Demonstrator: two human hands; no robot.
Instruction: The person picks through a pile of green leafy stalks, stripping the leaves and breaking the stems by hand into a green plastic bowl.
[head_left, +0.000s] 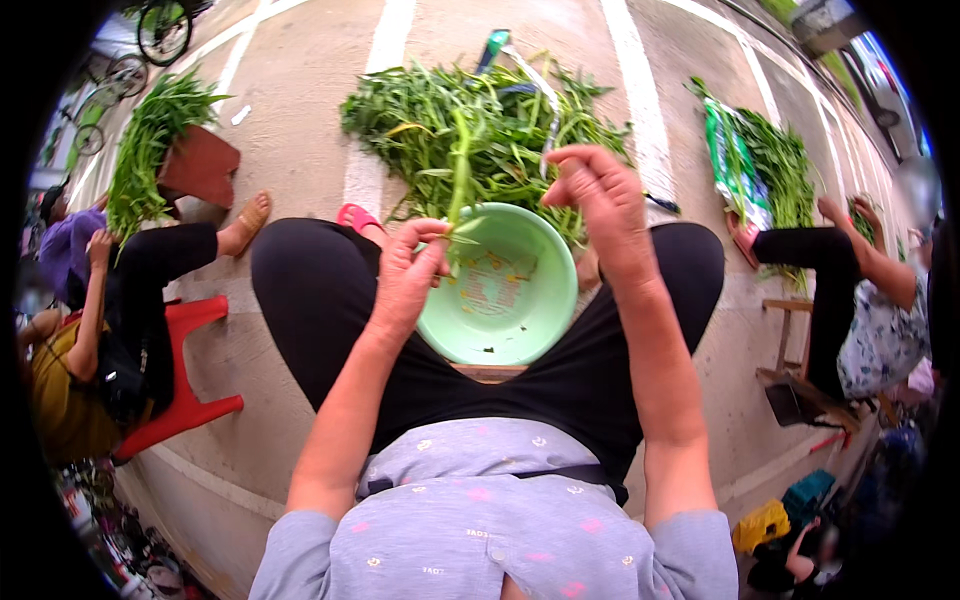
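Grey shirt [440, 530] at 6 o'clock; left hand [408, 278] pinches stalk [460, 170], right hand [607, 215] half-curled, grip unclear; basin [552, 262] has scraps [489, 350], 12-o'clock greens heap [505, 145] seemingly pending.

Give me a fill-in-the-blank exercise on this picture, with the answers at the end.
1. The long green stem is held by the hand on the person's ____ side.
2. Between the pale green basin and the leafy pile, the nearer to the person is the ____.
3. The plastic stool at the picture's left is coloured ____.

Missing words: left; basin; red.
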